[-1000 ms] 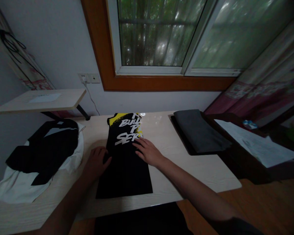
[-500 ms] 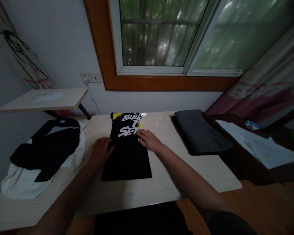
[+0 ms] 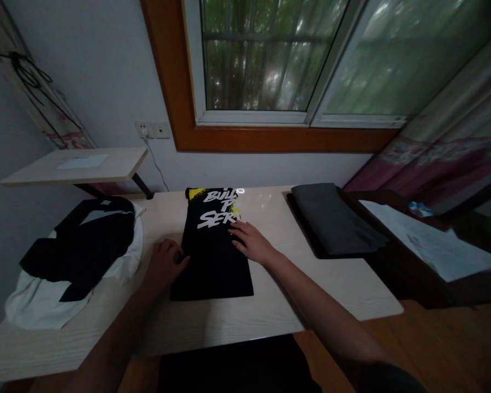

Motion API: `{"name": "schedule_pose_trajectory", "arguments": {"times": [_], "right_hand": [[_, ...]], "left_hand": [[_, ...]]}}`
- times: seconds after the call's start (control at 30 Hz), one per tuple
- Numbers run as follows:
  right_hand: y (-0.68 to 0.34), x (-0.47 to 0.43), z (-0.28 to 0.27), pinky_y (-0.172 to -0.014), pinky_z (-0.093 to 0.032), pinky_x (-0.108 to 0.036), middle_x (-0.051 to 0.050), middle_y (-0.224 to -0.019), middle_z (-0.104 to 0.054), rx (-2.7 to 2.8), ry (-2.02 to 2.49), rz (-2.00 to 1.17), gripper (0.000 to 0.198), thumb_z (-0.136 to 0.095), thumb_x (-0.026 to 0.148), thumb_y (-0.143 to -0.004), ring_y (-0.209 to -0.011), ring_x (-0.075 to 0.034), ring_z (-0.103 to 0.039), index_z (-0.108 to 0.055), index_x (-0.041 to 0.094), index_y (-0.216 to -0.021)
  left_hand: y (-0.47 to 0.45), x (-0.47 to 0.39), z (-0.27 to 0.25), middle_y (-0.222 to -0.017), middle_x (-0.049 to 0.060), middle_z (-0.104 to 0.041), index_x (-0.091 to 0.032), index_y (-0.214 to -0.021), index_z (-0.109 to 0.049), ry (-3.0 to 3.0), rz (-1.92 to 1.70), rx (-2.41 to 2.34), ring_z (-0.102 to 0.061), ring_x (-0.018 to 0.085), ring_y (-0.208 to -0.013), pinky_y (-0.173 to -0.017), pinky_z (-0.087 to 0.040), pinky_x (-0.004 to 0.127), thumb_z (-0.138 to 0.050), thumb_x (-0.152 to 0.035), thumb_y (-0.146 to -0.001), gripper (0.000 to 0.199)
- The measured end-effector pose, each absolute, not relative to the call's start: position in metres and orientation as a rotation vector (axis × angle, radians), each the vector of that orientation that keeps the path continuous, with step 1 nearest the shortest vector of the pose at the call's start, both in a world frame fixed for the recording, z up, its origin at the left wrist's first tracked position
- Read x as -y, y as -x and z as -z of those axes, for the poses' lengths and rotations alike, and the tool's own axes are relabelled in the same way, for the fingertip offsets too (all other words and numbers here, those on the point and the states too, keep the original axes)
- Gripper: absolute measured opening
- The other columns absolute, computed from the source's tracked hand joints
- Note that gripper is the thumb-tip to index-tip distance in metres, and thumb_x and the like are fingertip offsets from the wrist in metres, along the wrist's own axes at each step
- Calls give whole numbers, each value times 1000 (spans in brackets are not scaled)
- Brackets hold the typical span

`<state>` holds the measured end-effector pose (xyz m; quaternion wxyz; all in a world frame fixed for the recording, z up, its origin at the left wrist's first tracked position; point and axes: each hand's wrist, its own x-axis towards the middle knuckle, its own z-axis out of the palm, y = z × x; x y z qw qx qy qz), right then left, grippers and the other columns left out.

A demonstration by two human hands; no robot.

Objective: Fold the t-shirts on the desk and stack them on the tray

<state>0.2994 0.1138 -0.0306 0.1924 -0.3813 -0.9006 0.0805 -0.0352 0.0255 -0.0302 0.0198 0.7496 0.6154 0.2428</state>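
A black T-shirt (image 3: 213, 267) lies folded into a long, narrow rectangle on the table, with white lettering and yellow splashes toward its far end. My right hand (image 3: 251, 241) rests at its right edge, fingers stretched over the cloth just below the print. At the opposite edge is my left hand (image 3: 163, 263), its fingers bent and its thumb apart, reaching onto the dark fabric. Neither hand has cloth gripped in it.
Black and white clothes (image 3: 94, 240) are heaped at the left, by a small raised shelf (image 3: 77, 173). Folded dark grey garments (image 3: 335, 218) lie at the right of the pale table (image 3: 331, 295). Beyond its right end is a large paper sheet (image 3: 429, 237). The window (image 3: 270, 60) is ahead.
Both hands have slid a little toward me along the shirt's edges, uncovering more of the lettering. My left fingers are more bent. The shirt stays in place.
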Motion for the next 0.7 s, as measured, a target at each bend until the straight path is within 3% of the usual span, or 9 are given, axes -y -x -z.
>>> {"name": "schedule_pose_trajectory", "arguments": {"times": [0.17,0.27,0.43,0.6,0.7], "right_hand": [[-284,-91,10,-118,-32,-53,-9,-133,-65,2558,904,-292,31,-58,26,-96,-130,-25,-54,-68,23,-126],[-263,-73,-5,-103,-45,-42,-8,-117,-70,2629,755,-350,24,-58,26,-97,-112,-22,-62,-71,23,-117],[-221,-43,-14,-85,-47,-31,-4,-110,-70,2841,414,-320,29,-53,33,-102,-101,-17,-63,-66,26,-127],[-184,-21,-8,-78,-47,-31,-4,-112,-70,2920,364,-193,43,-52,54,-100,-96,-20,-65,-60,28,-133],[-170,-16,-2,-77,-48,-34,-5,-109,-70,2922,432,-148,43,-56,55,-97,-94,-21,-66,-61,27,-130]], "left_hand": [[32,-27,24,-86,5,-65,-24,-77,-60,-2112,-821,-1810,-59,25,-89,-89,-47,44,-59,-40,-85,18],[31,-25,20,-79,2,-64,-24,-81,-57,-1876,-818,-1799,-60,22,-76,-73,-49,36,-54,-47,-87,24],[32,-24,17,-80,-1,-67,-24,-90,-53,-1662,-899,-1677,-67,20,-76,-71,-50,33,-59,-50,-85,27],[38,-25,11,-85,1,-73,-23,-119,-53,-1528,-876,-1569,-72,23,-81,-74,-53,36,-62,-50,-85,44],[39,-26,5,-81,1,-73,-22,-132,-53,-1549,-819,-1555,-71,23,-75,-72,-53,36,-60,-49,-86,54]]}}
